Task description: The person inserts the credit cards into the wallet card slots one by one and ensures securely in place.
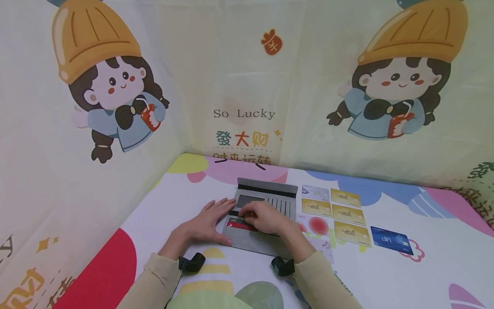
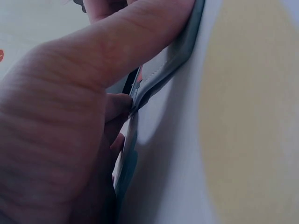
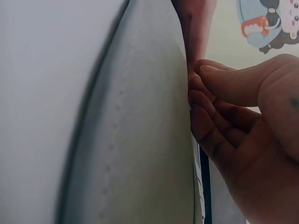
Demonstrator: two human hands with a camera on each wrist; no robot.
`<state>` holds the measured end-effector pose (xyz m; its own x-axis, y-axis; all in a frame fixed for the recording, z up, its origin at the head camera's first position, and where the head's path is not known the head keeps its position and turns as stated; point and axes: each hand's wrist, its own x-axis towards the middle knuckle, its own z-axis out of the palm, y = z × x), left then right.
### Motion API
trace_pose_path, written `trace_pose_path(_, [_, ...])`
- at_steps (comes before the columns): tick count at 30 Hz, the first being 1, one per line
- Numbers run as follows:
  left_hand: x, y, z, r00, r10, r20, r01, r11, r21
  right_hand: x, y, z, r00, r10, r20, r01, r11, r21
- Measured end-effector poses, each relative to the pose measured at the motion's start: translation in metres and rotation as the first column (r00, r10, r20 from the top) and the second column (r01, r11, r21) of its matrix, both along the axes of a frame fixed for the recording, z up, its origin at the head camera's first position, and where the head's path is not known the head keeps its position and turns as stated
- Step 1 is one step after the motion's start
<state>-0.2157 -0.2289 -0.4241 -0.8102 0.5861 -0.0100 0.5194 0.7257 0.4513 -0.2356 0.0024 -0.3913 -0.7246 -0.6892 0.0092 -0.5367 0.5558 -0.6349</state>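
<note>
A grey card wallet lies spread flat on the table, with slots in its upper half and a red and dark card in its lower half. My left hand rests along the wallet's left side, fingers extended and thumb at the lower left corner. Over the middle of the wallet is my right hand, its fingers curled and fingertips against the inside near the red card. In the right wrist view, the curled fingers meet the wallet's inner side behind its stitched grey edge; nothing shows between thumb and fingers.
Right of the wallet lie several gold cards, a silver card, a white card with a red circle and a pale floral card. A blue card lies farther right. A printed cloth wall stands behind the table.
</note>
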Motion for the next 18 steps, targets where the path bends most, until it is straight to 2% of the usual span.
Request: trace_pose_path(18, [-0.0008, -0.0010, -0.0002, 1.000, -0.007, -0.012, 0.007, 1.000, 0.000, -0.0002, 0.0040, -0.0012, 0.999, -0.048, 0.012, 0.048, 0.998, -0.026])
